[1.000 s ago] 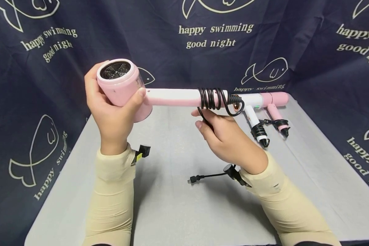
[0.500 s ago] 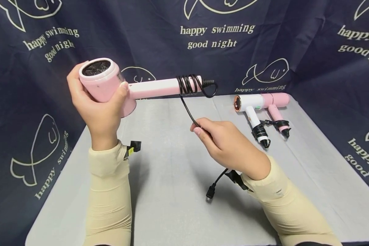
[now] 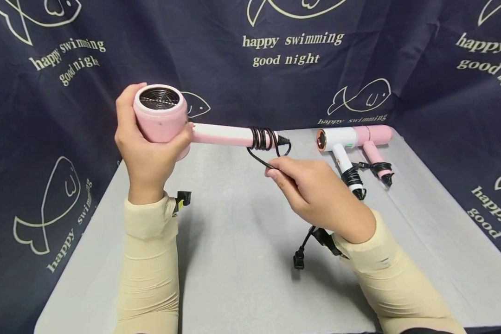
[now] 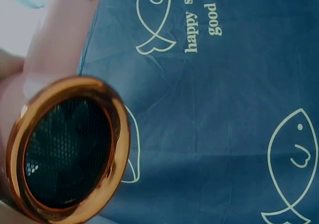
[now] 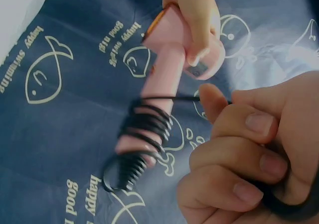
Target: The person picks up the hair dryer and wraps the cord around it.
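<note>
A pink hair dryer (image 3: 160, 123) is held up above the table by my left hand (image 3: 144, 157), which grips it round the barrel, thumb by the handle. Its dark rear grille faces up in the head view. In the left wrist view the copper-rimmed nozzle (image 4: 122, 134) fills the lower left. Black cord (image 3: 260, 138) is wound several times round the handle's end. Between thumb and forefinger my right hand (image 3: 317, 190) pinches the cord's free stretch, its other fingers curled in the right wrist view (image 5: 234, 159). Below that wrist dangles the black plug (image 3: 298, 260).
At the back right of the grey table (image 3: 234, 278) lie a white hair dryer (image 3: 340, 138) and another pink hair dryer (image 3: 375, 134), end to end, with cords wound round their handles. A dark blue printed cloth (image 3: 250, 93) hangs behind and at both sides.
The left hand moved the dryer left and up, then back right and slightly down, the handle tipping. The right hand took hold of the cord and drew it out; the plug swung right.
</note>
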`<state>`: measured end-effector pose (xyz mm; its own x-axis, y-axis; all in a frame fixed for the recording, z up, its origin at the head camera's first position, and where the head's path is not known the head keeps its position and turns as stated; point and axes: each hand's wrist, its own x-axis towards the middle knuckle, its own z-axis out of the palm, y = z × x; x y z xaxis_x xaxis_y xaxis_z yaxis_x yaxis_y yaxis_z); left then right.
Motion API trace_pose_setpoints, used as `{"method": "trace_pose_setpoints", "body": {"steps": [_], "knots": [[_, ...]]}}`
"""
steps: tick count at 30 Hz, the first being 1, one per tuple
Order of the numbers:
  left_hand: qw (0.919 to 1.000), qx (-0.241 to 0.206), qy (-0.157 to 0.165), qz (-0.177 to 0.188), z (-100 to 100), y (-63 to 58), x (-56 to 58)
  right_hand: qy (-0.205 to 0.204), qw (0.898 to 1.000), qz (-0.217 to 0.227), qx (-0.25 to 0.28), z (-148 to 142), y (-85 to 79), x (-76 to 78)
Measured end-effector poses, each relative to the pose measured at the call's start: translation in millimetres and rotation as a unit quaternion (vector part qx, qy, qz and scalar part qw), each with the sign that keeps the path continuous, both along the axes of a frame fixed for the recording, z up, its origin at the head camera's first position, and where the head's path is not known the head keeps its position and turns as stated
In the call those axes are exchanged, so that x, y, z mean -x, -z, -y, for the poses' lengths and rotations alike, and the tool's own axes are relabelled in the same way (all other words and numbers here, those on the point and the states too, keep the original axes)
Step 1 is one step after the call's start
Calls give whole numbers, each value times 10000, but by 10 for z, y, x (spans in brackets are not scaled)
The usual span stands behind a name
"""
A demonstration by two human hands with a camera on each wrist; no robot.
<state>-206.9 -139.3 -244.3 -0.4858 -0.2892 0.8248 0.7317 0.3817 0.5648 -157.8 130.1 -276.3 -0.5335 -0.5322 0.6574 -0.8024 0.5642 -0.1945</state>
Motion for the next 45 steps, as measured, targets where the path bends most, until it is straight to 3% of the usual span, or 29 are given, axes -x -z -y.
{"method": "trace_pose_setpoints", "body": {"steps": [6,9,15,23,32,38,45], "knots": [[9941,991,338,-285,29,29,5,-8,9991,-376,175,-90,-57,31],[9906,1212,509,-380,25,28,-8,-43,9989,-369,271,-133,-84,48],[9878,970,1155,-397,-30,4,-57,-130,9985,-307,430,-212,-120,81],[9822,981,1499,-560,-57,-3,-78,-93,9971,12,758,-255,-86,181],[9708,414,2259,-695,-94,-36,-109,-97,9920,565,1122,-286,-61,254],[9689,11,2350,-779,-103,-59,-138,-332,9861,937,1328,-286,-31,274],[9668,-488,2360,-850,-128,-57,-136,-573,9820,1343,1197,-210,22,297]]}}
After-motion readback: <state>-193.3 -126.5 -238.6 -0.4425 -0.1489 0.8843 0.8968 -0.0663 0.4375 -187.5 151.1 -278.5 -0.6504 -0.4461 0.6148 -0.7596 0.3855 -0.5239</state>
